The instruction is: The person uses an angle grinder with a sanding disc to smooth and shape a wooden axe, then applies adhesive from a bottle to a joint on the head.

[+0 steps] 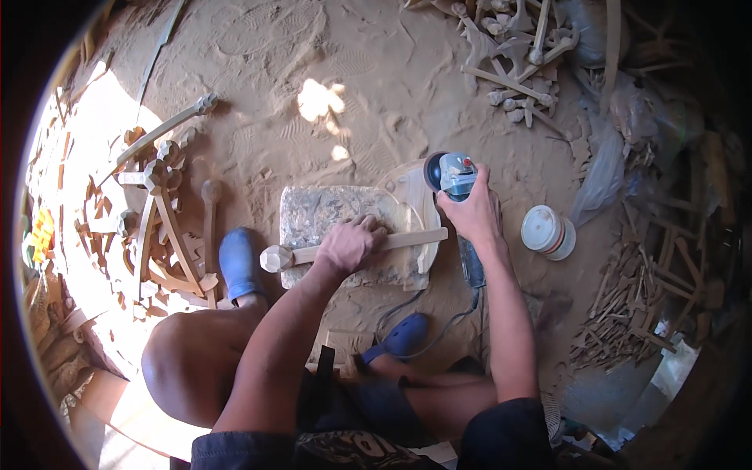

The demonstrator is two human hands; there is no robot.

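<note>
Over a worn, speckled block, my left hand is closed round a pale wooden stick with a faceted knob at its left end. The stick lies across the block, its plain end pointing right. My right hand grips an angle grinder by its head, just right of the block. Its dark round disc faces left, apart from the stick. The grinder's body runs down under my right wrist, partly hidden. A thin, pale curved board lies at the block's right edge.
Knobbed wooden pieces are heaped at the left. More wooden parts pile up at the far right, near clear plastic bags. White-lidded tubs stand right of my forearm. The grinder's cord trails near my blue shoe.
</note>
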